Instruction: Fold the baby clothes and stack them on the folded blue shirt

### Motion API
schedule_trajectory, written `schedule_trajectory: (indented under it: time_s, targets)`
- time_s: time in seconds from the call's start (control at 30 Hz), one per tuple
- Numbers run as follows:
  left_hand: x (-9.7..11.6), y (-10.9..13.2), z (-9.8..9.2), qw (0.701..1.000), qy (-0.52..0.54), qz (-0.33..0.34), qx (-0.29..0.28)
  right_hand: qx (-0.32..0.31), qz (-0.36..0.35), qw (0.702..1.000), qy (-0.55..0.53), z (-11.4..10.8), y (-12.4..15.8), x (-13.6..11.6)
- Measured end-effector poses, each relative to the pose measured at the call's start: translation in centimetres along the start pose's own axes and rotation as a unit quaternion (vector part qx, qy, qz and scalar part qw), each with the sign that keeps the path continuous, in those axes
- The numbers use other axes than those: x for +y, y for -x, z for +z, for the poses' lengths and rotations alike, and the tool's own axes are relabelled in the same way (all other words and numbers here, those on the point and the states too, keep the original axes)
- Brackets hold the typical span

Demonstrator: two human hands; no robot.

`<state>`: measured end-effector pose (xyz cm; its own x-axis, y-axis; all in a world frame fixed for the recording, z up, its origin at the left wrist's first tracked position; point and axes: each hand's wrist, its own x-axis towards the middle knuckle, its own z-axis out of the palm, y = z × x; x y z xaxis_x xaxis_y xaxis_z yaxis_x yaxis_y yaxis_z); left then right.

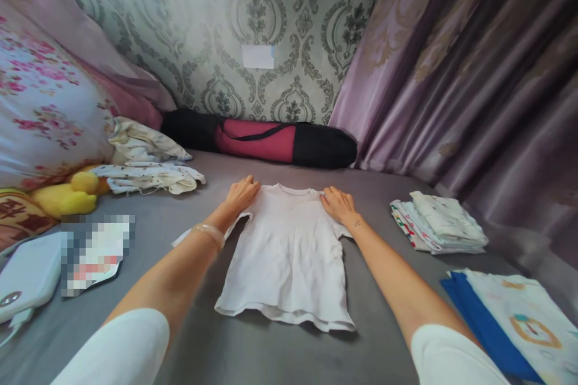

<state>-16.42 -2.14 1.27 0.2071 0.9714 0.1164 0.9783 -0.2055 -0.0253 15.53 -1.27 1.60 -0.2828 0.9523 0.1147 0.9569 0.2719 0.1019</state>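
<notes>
A small white T-shirt lies spread flat on the grey bed sheet, neck away from me. My left hand rests on its left shoulder, fingers curled onto the cloth. My right hand presses on the right shoulder by the collar, fingers bent over the fabric. A pale bangle sits on my left wrist.
A folded pile of printed clothes lies at the right, with blue and printed cloth nearer me. Loose garments, a yellow plush toy and floral pillows are at the left. A red-black bag lies along the wall. Curtains hang at the right.
</notes>
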Motion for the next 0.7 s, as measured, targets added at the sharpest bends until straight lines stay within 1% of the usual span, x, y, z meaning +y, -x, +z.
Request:
schedule_trajectory:
  time_s: [0.13, 0.23, 0.3, 0.4, 0.47, 0.57, 0.63, 0.7]
  targets:
    - [0.0, -0.2, 0.8, 1.000, 0.002, -0.001, -0.013, -0.019, 0.008, 1.000, -0.005, 0.9, 0.2, 0.0]
    - [-0.4, -0.5, 0.7, 0.998, 0.030, -0.017, -0.045, -0.032, 0.025, 0.999, -0.025, 1.3, 0.0, 0.1]
    - [-1.0, -0.7, 0.3, 0.991, 0.095, -0.065, -0.073, -0.056, 0.042, 0.996, -0.064, 1.1, -0.3, 0.5]
    - [-2.4, -0.3, -0.6, 0.957, 0.232, -0.152, -0.088, -0.089, 0.054, 0.981, -0.166, 0.0, -0.6, 1.8]
    - [-3.7, 0.9, -1.1, 0.937, 0.290, -0.172, -0.089, -0.076, 0.066, 0.969, -0.225, -0.8, -0.2, 3.4]
    - [-5.7, 3.9, -1.5, 0.930, 0.315, -0.162, -0.097, -0.051, 0.100, 0.962, -0.251, -1.3, 1.7, 6.4]
    - [-6.7, 6.3, -1.8, 0.927, 0.324, -0.163, -0.099, -0.066, 0.143, 0.950, -0.269, -1.2, 3.8, 8.4]
    - [-7.4, 8.4, -2.0, 0.927, 0.318, -0.174, -0.098, -0.099, 0.205, 0.926, -0.301, -1.0, 6.2, 9.9]
